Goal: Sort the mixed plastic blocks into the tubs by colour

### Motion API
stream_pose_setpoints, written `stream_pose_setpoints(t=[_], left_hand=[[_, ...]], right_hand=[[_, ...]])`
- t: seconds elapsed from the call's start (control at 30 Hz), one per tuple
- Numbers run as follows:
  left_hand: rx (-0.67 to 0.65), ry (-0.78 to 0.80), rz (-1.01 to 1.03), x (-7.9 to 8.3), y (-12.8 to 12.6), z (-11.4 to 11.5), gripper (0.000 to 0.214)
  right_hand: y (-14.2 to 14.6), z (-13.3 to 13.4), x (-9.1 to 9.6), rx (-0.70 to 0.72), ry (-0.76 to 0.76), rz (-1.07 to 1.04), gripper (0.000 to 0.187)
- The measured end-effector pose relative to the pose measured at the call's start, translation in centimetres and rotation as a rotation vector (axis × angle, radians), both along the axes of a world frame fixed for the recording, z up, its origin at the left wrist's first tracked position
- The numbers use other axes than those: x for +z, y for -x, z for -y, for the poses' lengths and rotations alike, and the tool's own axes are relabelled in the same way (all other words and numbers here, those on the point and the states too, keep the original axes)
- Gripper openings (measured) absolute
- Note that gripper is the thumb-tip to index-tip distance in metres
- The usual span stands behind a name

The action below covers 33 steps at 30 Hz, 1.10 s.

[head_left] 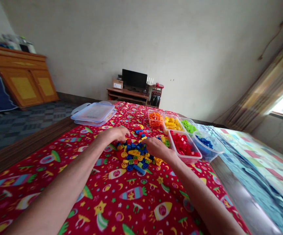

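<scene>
A mixed pile of toy building blocks [134, 152] in blue, yellow, red and green lies on the red patterned cloth, several pieces with round wheels. My left hand [119, 133] is over the pile's far left edge, its fingers curled downward; what they hold, if anything, is hidden. On the pile's right side is my right hand [156, 147], with bent fingers reaching in among the blocks near a yellow piece. Its fingertips are partly hidden, and no held piece can be made out. Just right of this hand stands a clear box [190, 159] of red blocks.
Beyond the red box are clear containers of orange blocks [155, 123], yellow blocks [173, 124] and green blocks [189, 126]. A round tub [217, 150] holds blue blocks. Stacked clear lids [92, 112] lie at the far left. A bed [254, 156] adjoins on the right.
</scene>
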<state>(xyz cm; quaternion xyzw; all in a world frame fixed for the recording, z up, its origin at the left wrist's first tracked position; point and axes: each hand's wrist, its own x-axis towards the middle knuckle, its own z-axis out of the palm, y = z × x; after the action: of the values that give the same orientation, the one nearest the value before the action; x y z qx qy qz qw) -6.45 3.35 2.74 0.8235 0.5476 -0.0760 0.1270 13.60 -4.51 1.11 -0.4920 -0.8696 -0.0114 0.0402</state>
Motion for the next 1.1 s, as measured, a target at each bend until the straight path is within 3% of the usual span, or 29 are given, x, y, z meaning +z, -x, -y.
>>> stream_pose_setpoints(t=[0.33, 0.43, 0.57, 0.67, 0.8, 0.93, 1.1], left_hand=[[-0.088, 0.171, 0.234, -0.4, -0.5, 0.1, 0.051], [-0.104, 0.108, 0.205, 0.4, 0.0, -0.1, 0.049], [-0.034, -0.001, 0.108, 1.7, 0.7, 0.2, 0.026], [0.031, 0.025, 0.035, 1.9, 0.3, 1.0, 0.014], [0.076, 0.088, 0.012, 1.2, -1.1, 2.0, 0.025], [-0.033, 0.03, -0.004, 0.9, -2.2, 2.3, 0.035], [-0.222, -0.204, 0.098, 1.1, -2.8, 2.0, 0.03]], right_hand=[[-1.1, -1.0, -0.4, 0.096, 0.033, -0.119, 0.026], [-1.6, -0.5, -0.3, 0.106, 0.068, -0.113, 0.036], [-2.1, 0.3, -0.4, 0.092, 0.111, -0.06, 0.046], [-2.1, 0.5, -0.5, 0.066, 0.054, -0.07, 0.039], [-1.8, 0.6, -0.1, 0.007, -0.107, -0.103, 0.024], [-1.2, 0.5, 0.3, -0.016, -0.197, -0.161, 0.02], [-0.3, 0.9, 0.6, 0.004, -0.166, -0.19, 0.019]])
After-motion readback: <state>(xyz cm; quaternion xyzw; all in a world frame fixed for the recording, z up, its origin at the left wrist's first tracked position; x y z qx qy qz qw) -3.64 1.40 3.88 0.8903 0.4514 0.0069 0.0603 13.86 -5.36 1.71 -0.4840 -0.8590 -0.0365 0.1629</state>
